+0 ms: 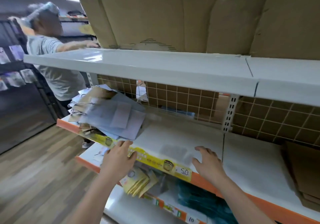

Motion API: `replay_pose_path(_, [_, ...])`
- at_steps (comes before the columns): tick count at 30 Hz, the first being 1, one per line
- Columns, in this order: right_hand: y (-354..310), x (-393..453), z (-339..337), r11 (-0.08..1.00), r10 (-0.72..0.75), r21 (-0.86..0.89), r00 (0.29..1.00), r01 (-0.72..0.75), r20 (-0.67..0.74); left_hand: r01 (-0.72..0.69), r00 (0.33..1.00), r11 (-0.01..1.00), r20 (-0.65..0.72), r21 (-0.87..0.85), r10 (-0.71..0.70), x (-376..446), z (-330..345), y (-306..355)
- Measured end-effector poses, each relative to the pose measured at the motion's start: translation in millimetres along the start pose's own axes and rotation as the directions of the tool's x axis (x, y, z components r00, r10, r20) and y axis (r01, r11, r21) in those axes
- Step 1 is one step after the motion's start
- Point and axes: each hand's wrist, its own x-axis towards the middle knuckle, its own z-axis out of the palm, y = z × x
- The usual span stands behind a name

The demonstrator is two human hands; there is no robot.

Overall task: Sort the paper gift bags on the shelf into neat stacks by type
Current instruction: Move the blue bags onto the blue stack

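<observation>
- Grey-blue paper gift bags (119, 118) lie in a loose, untidy heap at the left end of the middle shelf (173, 135), mixed with brown kraft bags (90, 100) whose cord handles stick out to the left.
- Some of the heap overhangs the shelf's front edge, above the yellow price strip (155, 161).
- Left hand (119, 156) hovers at the front edge just below the heap, fingers spread and released, holding nothing; its fingertips overlap the yellow strip.
- Right hand (207, 161) is over the white shelf surface to the right, fingers spread and relaxed, also holding nothing.
- Between the hands a faint grey blur lies on the shelf; what it is cannot be told.
- Brown flat bags (301, 171) form a stack at the far right of the same shelf, well apart from the heap.
- On the shelf below, yellow patterned bags (138, 182) lie under the left hand, with teal bags (202, 201) beside them to the right.
- Large cardboard sheets (155, 15) stand leaning on the top shelf.
- Another person (52, 53) in a grey shirt stands at the left end of the shelving, one arm reaching onto the top shelf.
- Wood-look floor (34, 171) runs along the left.
</observation>
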Motion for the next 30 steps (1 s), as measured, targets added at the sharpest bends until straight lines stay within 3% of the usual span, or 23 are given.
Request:
replay_pose_path(17, [-91.0, 111.8, 66.9, 0.998, -0.032, -0.040, 0.990, 0.038, 0.136, 0.215, 0.976, 0.974, -0.053, 0.076, -0.211, 122.6, -4.4, -115.2])
replay_pose_path(26, [-126.2, 131.2, 101.3, 0.995, 0.101, -0.037, 0.988, -0.097, 0.118, 0.397, 0.918, 0.912, -0.067, 0.105, -0.392, 188.7, 12.1, -180.9])
replay_pose_path(30, [-155.1, 142.7, 122.0, 0.989, 0.150, -0.019, 0.984, -0.149, 0.094, 0.392, 0.920, 0.907, -0.036, 0.154, -0.391, 219.7, 13.8, -206.2])
